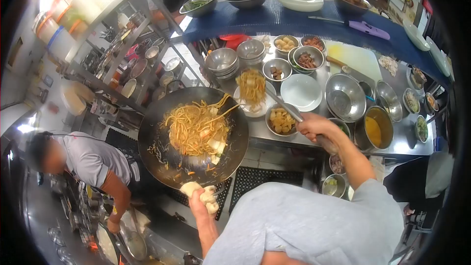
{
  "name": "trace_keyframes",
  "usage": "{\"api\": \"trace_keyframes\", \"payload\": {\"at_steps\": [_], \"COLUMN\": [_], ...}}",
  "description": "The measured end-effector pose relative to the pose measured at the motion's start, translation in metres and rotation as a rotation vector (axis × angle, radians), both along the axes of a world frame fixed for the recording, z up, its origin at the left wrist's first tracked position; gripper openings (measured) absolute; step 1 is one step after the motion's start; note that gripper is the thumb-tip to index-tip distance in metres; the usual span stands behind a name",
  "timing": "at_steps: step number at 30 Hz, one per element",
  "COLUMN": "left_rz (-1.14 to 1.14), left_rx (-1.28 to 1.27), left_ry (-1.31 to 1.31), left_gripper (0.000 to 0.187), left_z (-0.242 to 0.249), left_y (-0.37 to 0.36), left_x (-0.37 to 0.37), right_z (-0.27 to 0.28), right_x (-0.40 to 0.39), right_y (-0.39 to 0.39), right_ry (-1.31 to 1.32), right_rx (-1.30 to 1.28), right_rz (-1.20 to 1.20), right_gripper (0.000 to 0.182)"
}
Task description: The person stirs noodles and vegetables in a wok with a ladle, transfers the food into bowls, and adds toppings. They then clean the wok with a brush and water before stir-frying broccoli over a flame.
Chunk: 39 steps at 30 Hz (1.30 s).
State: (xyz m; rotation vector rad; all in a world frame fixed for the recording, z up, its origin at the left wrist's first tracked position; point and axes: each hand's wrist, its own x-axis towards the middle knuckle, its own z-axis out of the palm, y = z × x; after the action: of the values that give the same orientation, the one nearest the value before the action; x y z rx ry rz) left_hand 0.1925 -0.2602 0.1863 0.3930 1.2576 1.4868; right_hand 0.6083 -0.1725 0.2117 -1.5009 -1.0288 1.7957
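Observation:
My left hand (200,208) is closed on a bunched pale cloth (210,197) at the near rim of a large dark wok (147,142). Fried noodles (196,130) with vegetable pieces fill the wok's middle. In my right hand (315,126) is the handle of a long metal wok utensil (287,106); noodles hide its head. That clump of noodles (251,88) is over a white plate (255,113), with a few strands trailing back to the wok. A white bowl (301,93) and a bowl of golden fried chunks (281,121) stand close by.
Metal bowls of ingredients (306,60), a cutting board (351,59), a knife (338,63) and a pot of yellow liquid (374,130) crowd the counter. A blue-covered shelf (284,17) runs above. At lower left, another person (98,162) works by the stoves.

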Motion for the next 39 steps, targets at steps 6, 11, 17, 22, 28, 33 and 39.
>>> {"api": "trace_keyframes", "payload": {"at_steps": [6,11,17,22,28,33,39], "left_rz": [-0.002,0.037,0.026,0.033,-0.017,-0.026,-0.049], "left_rx": [-0.064,-0.013,0.004,-0.01,0.008,-0.049,0.002], "left_ry": [-0.009,-0.095,-0.116,-0.165,-0.146,-0.211,-0.175], "left_gripper": [0.028,0.026,0.026,0.028,0.028,0.027,0.026], "left_z": [0.015,0.009,0.009,0.011,0.0,-0.003,-0.005], "left_y": [-0.001,0.0,0.001,0.003,0.008,0.002,-0.004], "left_x": [0.012,0.014,0.012,0.01,0.006,-0.004,-0.009], "right_z": [-0.092,-0.053,-0.029,-0.034,0.029,0.006,0.02], "right_x": [-0.005,0.005,0.021,0.059,0.075,0.062,0.08], "right_y": [0.018,0.003,0.023,0.041,0.037,0.046,0.044], "right_ry": [-0.895,-1.028,-1.303,-1.557,-1.668,-1.612,-1.685], "right_rx": [0.532,0.569,0.78,0.819,0.772,0.726,0.76], "right_rz": [0.084,0.079,0.152,0.209,0.235,0.271,0.221], "right_gripper": [0.034,0.032,0.03,0.028,0.031,0.036,0.038]}}
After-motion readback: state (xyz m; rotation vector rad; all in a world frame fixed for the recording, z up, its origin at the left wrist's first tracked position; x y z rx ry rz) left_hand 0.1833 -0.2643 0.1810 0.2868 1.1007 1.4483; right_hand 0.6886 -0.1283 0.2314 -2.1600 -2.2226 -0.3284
